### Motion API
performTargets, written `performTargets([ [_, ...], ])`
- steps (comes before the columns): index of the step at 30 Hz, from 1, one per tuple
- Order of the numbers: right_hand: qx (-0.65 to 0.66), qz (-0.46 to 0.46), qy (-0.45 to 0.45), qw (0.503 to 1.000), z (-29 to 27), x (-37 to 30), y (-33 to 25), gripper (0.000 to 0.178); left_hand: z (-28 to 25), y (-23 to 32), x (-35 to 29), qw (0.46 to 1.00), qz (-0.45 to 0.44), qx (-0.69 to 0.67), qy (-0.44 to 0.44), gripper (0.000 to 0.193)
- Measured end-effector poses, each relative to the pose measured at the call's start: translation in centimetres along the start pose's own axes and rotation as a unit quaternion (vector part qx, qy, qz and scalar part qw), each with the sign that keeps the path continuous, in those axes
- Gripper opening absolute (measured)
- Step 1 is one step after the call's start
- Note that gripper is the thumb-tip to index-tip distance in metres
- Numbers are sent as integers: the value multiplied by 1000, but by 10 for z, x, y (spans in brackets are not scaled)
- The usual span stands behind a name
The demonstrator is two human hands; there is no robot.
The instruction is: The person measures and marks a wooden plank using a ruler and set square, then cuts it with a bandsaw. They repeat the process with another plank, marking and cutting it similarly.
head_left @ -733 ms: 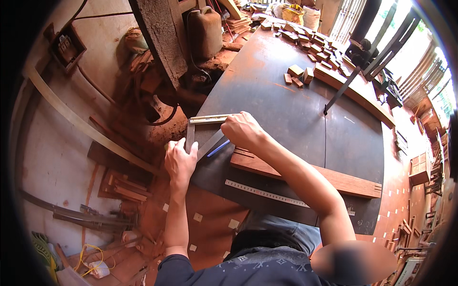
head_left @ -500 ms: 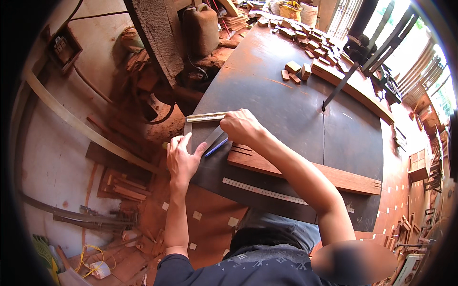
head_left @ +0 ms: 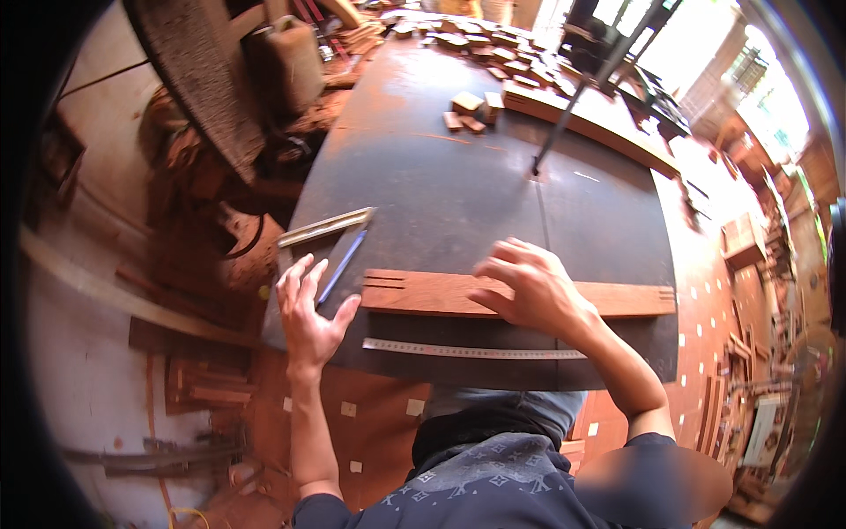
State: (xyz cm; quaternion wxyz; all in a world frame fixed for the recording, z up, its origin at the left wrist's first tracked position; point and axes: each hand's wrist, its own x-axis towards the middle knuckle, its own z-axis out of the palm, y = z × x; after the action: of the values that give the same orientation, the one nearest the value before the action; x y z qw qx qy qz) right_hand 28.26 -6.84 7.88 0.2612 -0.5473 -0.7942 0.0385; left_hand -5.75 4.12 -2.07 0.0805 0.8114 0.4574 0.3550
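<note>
My left hand (head_left: pixel 310 316) is at the left edge of the dark table, fingers spread, with nothing in it. Just beyond its fingertips lies a square with a pale stock (head_left: pixel 326 227), and beside that a blue pen (head_left: pixel 342 269). My right hand (head_left: pixel 536 289) is over the middle of a reddish-brown wooden board (head_left: pixel 432 294), its fingers apart and bent; whether they touch the wood I cannot tell. Dark narrow slots show at both ends of the board. Nearer to me, a pale ruler (head_left: pixel 467 351) lies roughly along the board.
Small wood blocks (head_left: pixel 467 104) sit at the table's far side, with a heap of more blocks (head_left: pixel 502 57) behind. A long beam (head_left: pixel 590 125) lies at the far right. A dark metal bar (head_left: pixel 561 123) slants down to the dark tabletop (head_left: pixel 423 194). A jug (head_left: pixel 295 62) stands far left.
My right hand has let go of the square and moved right, over the board. My left hand has come away from the square. The whole view has shifted.
</note>
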Motion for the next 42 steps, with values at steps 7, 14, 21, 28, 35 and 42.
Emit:
performTargets([
  [7, 113, 320, -17, 941, -27, -154, -12, 20, 3, 15, 28, 971, 75, -93, -207, 88],
  [14, 597, 527, 215, 565, 11, -190, -21, 62, -11, 46, 21, 957, 129, -209, -158, 71],
  [21, 635, 435, 494, 404, -33, -203, 38, 49, 5, 153, -26, 887, 365, -279, -53, 45],
  [28, 533, 571, 301, 548, -119, -291, 149, 28, 56, 268, -94, 740, 470, -432, -214, 29],
  [35, 117, 614, 53, 779, -195, -309, 125, 51, 77, 263, -22, 846, 335, -394, -129, 23],
  [42, -40, 434, -97, 895, -170, -256, 137, 78, 142, 215, 70, 952, 187, -227, -86, 38],
])
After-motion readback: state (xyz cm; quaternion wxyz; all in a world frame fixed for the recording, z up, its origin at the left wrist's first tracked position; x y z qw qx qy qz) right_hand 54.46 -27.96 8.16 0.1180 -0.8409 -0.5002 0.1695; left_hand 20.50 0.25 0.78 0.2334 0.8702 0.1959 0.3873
